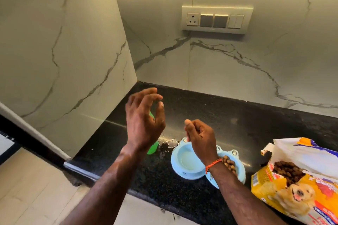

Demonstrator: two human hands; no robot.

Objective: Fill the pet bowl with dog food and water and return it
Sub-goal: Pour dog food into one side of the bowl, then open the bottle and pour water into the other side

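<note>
A: Largest first. One black speckled counter (pixel 228 115), running into a marble-look wall corner at 11 o'clock; front edge falls away toward 6–7 o'clock. Open room on it from 12 to 2 o'clock.

B: Writing?

A: One dog food bag (pixel 296 184) at 4 o'clock, yellow, torn open, brown kibble showing, a dog's picture on the front. Red lettering is there but cut off and skewed; cannot read a brand.

B: Task item?

A: One light-blue pet bowl (pixel 184 162) with two wells, near the counter's front edge at 5 o'clock. Left well holds clear water; right well holds kibble (pixel 229 164), partly hidden behind the wrist. Spilled droplets just beside it at 11 o'clock.

B: Hands?

A: Two. Left hand (pixel 144 122) raised, fingers spread and curled, gripping nothing. Right hand (pixel 200 139) above the bowl, fingers loosely curled in; whether it holds anything, cannot tell. One orange thread (pixel 213 164) on its wrist.

B: Anything else?

A: One green bottle (pixel 153 149), mostly hidden behind the left hand. One switch plate (pixel 217 19) on the wall at 12 o'clock.
</note>
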